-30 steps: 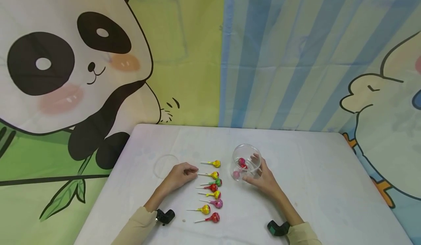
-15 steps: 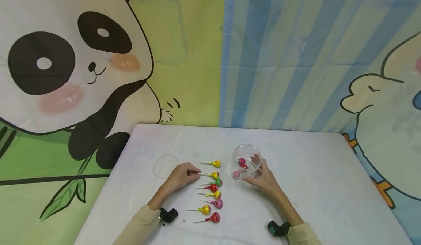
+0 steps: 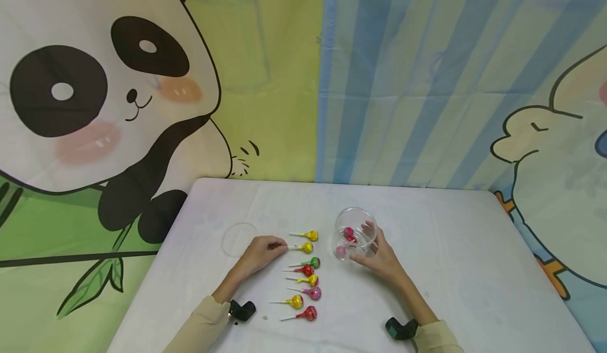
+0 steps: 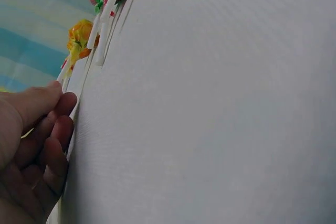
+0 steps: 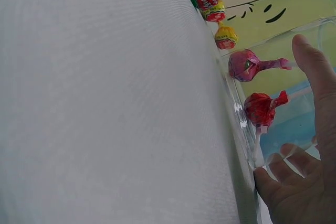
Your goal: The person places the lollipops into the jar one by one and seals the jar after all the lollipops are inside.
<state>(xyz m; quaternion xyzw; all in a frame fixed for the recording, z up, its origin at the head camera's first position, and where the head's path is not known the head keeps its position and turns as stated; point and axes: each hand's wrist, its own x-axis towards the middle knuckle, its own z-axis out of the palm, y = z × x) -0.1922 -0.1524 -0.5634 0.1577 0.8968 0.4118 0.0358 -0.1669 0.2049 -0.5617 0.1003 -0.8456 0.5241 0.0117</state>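
My left hand (image 3: 262,253) pinches the white stick of a yellow lollipop (image 3: 308,247) between thumb and forefinger; the left wrist view shows the fingertips (image 4: 56,88) on the stick. Another yellow lollipop (image 3: 311,235) lies just beyond it. Below, in a loose column, are a green lollipop (image 3: 315,262), a red one (image 3: 308,270) and several more, sticks pointing left. My right hand (image 3: 381,258) holds a clear round jar (image 3: 354,216) standing on the table, thumb on the near side and fingers around the far side. Inside the jar are a pink lollipop (image 5: 243,65) and a red lollipop (image 5: 259,109).
A clear round lid-like disc (image 3: 222,241) lies flat behind my left hand. The white table (image 3: 455,258) ends at a cartoon-printed curtain (image 3: 265,131) at the back. Black wrist cameras (image 3: 243,311) sit on both forearms. A small speck (image 3: 265,317) lies near the front.
My left hand has moved right onto the stick of the yellow lollipop and pinched it. That lollipop has shifted slightly away from the green one, toward the far side. The right hand and jar stay put.
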